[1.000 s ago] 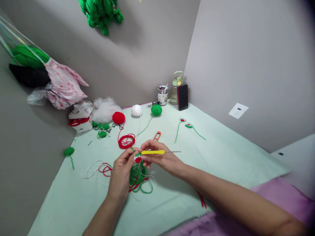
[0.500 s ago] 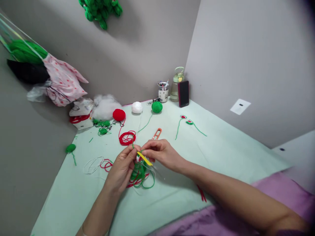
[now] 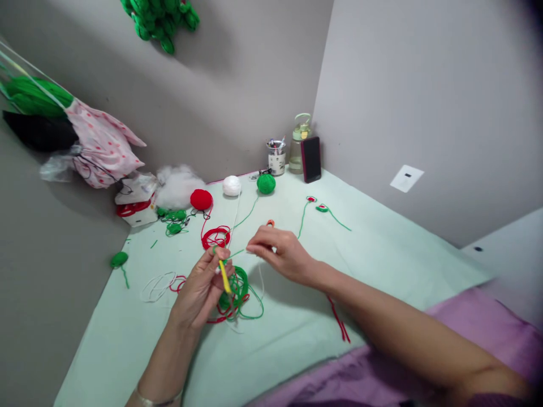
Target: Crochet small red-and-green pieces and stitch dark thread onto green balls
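**Worktop** (image 3: 382, 254) — mint-green, set into a wall corner. The stock sits along its far edge, which leaves the near middle bare for my hands.

**Right hand** (image 3: 282, 259) — over the middle of the worktop. Thumb and forefinger are closed in a pinch on the green strand, the other fingers loosely curled.

**Left hand** (image 3: 197, 291) — nearer the left edge, fingers closed around the crochet hook. I judge the hook is only parked there, kept clear of the yarn.

**Green yarn tangle** (image 3: 241, 285) — slack loops mixed with red ones, lying on the worktop just beside my left hand. It is loose enough to feed freely.

**Red ball** (image 3: 201, 199), **white ball** (image 3: 231, 185), **green ball** (image 3: 266, 183) — a row by the far edge, with threads trailing towards me.

**Crochet hook** (image 3: 223, 276) — yellow handle with its long axis steep and a little slanted. The upper end is at my fingertips and the shaft points down towards the near edge. The tip is lost against the tangle.

**Green strand** (image 3: 237, 252) — nearly level between the two hands, and straight because they hold it apart.
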The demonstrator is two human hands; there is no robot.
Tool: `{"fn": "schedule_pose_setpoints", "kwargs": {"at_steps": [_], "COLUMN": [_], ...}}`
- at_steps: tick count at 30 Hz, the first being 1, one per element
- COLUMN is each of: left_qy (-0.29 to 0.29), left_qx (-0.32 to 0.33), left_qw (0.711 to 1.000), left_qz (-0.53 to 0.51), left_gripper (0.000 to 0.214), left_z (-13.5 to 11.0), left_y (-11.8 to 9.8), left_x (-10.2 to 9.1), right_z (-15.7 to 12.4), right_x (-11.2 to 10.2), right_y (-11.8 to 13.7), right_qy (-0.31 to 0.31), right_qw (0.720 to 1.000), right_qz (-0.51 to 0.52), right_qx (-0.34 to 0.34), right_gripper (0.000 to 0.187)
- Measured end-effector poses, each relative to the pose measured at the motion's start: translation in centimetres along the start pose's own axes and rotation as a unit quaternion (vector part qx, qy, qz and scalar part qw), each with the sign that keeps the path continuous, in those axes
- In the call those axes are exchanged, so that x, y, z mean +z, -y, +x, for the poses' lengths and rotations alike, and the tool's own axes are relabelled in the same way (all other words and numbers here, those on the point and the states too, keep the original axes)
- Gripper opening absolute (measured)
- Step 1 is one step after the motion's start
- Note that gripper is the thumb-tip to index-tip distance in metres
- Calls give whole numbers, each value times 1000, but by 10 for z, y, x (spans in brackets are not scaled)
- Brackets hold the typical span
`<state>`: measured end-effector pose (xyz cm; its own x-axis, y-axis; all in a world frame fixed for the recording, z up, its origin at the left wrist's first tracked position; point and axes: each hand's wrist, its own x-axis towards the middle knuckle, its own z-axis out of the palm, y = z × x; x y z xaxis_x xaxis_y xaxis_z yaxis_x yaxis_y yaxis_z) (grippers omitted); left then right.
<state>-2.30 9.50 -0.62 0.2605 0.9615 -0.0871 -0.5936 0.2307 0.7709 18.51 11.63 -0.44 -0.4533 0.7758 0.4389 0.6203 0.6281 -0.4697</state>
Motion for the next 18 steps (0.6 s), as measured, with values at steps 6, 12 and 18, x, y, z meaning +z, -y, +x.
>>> {"fn": "schedule_pose_setpoints", "kwargs": {"at_steps": [6,12,18], "left_qy": [-3,-10,-25], "left_qx": [31,30,41], "left_qw": [999,999,997], "left_qz": [-29,-37,-54], "left_gripper": [28,29,25], "left_z": [4,6,8], "left_y": [-3,-1,-3], "left_x": [-9,-10,-12], "right_z": [7,7,8], "right_x": [0,4,1], "right_y": [-48,-43,-43], "right_qy": [113,180,151], "right_qw": [986,970,981], "right_qz": [-122,-157,-41], "right_qx": [24,48,111], "right_gripper": [26,21,23]}}
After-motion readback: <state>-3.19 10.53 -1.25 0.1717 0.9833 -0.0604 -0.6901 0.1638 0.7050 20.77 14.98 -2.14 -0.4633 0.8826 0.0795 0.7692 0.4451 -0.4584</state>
